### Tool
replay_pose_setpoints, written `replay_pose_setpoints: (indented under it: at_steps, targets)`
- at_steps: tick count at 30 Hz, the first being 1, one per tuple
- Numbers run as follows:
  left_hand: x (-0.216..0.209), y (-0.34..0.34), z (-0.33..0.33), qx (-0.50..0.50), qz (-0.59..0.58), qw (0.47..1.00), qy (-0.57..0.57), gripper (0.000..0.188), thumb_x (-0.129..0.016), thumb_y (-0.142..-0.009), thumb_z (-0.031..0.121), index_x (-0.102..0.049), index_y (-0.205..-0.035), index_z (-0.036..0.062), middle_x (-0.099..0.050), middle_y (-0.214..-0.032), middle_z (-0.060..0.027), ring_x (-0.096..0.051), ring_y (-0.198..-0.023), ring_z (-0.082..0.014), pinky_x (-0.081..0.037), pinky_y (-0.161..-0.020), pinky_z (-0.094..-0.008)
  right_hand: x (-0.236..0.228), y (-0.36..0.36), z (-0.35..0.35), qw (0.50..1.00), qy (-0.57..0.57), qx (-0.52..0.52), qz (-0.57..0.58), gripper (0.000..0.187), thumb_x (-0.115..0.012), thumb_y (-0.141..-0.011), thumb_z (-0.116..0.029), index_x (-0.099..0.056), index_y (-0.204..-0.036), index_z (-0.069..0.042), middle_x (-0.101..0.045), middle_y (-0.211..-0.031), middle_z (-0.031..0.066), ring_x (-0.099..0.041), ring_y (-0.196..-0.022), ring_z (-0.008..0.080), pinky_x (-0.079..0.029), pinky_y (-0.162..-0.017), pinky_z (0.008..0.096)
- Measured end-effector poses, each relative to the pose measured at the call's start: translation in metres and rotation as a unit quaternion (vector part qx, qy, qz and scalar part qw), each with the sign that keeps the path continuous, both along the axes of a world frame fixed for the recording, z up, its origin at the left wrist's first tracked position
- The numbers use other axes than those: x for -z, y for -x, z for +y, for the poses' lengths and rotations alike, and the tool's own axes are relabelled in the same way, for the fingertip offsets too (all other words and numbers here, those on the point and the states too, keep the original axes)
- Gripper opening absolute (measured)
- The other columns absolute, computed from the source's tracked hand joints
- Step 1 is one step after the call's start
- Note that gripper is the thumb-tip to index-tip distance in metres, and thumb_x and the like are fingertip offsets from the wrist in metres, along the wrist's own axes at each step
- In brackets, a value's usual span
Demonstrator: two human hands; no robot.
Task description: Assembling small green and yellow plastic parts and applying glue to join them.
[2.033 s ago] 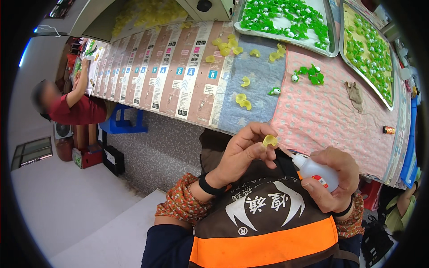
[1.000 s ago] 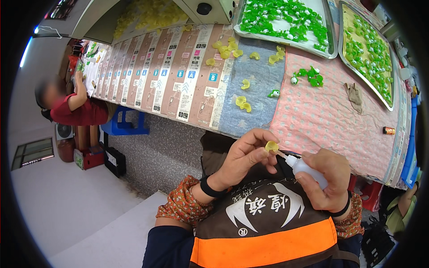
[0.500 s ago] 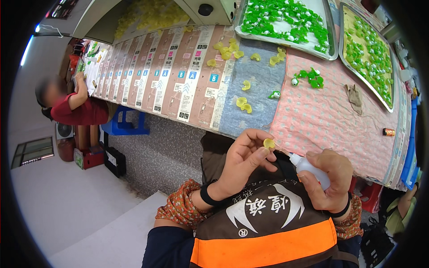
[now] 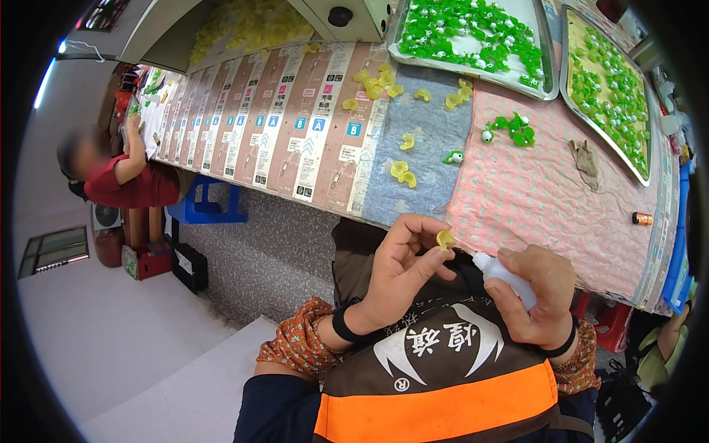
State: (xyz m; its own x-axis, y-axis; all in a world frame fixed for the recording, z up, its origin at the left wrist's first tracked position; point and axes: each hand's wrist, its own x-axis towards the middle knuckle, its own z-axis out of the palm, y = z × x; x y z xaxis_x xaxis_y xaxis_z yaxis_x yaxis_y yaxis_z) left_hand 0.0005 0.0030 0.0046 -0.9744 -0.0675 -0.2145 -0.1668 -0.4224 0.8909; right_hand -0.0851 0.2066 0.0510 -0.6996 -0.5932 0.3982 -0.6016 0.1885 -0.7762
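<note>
1. Hands: one left hand [image 4: 405, 267], one right hand [image 4: 538, 295].
2. Translucent white plastic squeeze bottle [image 4: 505, 276]: one.
3. Cupped translucent yellow plastic piece [image 4: 444, 238]: one held; three near on the blue fabric cloth [image 4: 380, 159]; farther ones overlap, uncountable.
4. Pink patterned fabric cloth [image 4: 517, 192]: one.
5. Shallow silver metal trays, far right: two, left tray [image 4: 473, 72] and right tray [image 4: 607, 133].
6. Green-and-white plastic piece [image 4: 453, 156] on blue: one.

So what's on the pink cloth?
The pink cloth holds green pieces with white balls, a crumpled brownish scrap and a small dark cylinder. The right hand hides some of its near edge, and metal trays cover part of its far side; what they cover can't be seen.
</note>
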Motion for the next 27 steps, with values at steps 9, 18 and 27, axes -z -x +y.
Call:
replay_pose_setpoints:
  at_steps: [9,18,27]
  targets:
    - [0.0,0.002,-0.003,0.015,-0.111,0.959,-0.262,0.029,-0.053,-0.104,0.016,-0.048,-0.13,0.0038,-0.062,-0.112,-0.0085,-0.063,-0.099,-0.0158,-0.061,-0.072,-0.0294,-0.004,0.002,0.005,0.999,0.037,0.022,-0.022,0.036,-0.08,-0.071,0.0,-0.064,-0.103,0.004,-0.065,-0.075,0.0153,-0.059,-0.054,0.0254,-0.043,-0.049,0.0346]
    - [0.004,0.002,-0.002,0.012,-0.128,0.92,-0.37,0.028,-0.055,-0.104,0.018,-0.049,-0.129,0.0074,-0.061,-0.113,-0.0051,-0.061,-0.096,-0.0126,-0.055,-0.066,-0.023,-0.003,-0.001,0.009,0.998,0.05,0.018,-0.035,0.037,-0.078,-0.072,0.0,-0.062,-0.106,0.004,-0.065,-0.076,0.0146,-0.056,-0.052,0.0221,-0.041,-0.048,0.0334]
    - [0.014,0.001,0.0,0.016,-0.07,0.934,-0.351,0.032,-0.057,-0.102,0.015,-0.048,-0.131,0.004,-0.06,-0.118,-0.0102,-0.061,-0.097,-0.014,-0.06,-0.069,-0.0245,-0.002,-0.003,0.006,0.998,0.05,0.015,-0.041,0.036,-0.08,-0.072,-0.001,-0.063,-0.104,0.003,-0.065,-0.076,0.0132,-0.053,-0.051,0.0209,-0.039,-0.047,0.0332]
